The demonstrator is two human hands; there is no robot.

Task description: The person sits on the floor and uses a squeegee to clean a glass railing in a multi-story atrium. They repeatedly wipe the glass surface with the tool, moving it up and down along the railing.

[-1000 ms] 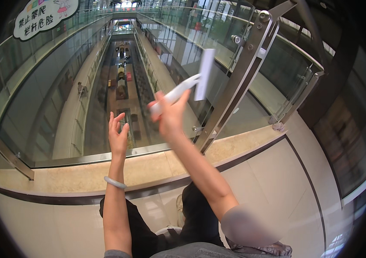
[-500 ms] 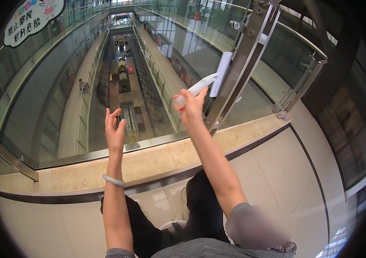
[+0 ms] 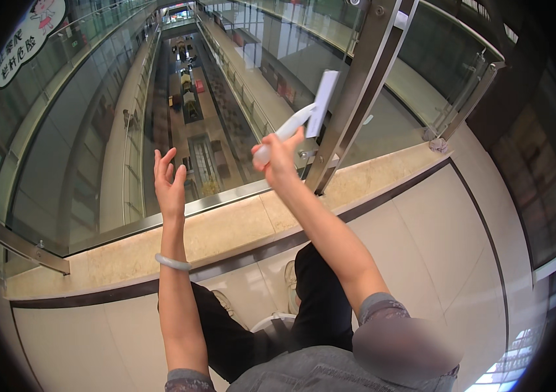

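My right hand (image 3: 279, 159) is closed round the pale handle of a white squeegee (image 3: 296, 121). Its long flat head slants upright in front of the glass panel (image 3: 238, 124), just left of the metal post (image 3: 356, 98). Whether the blade touches the glass, I cannot tell. My left hand (image 3: 171, 189) is raised before the same panel with fingers apart and nothing in it. A pale bangle (image 3: 173, 262) circles the left wrist.
A pale stone ledge (image 3: 238, 232) with a dark border runs along the foot of the glass. A crumpled cloth (image 3: 438, 144) lies at its right end. Beyond the glass is a deep atrium with lower floors. A cartoon sign (image 3: 30, 42) is at upper left.
My view has shifted, showing more of my shoes and bringing the cloth higher in the picture. The squeegee and right hand appear farther left and slightly higher. My left hand remains open.
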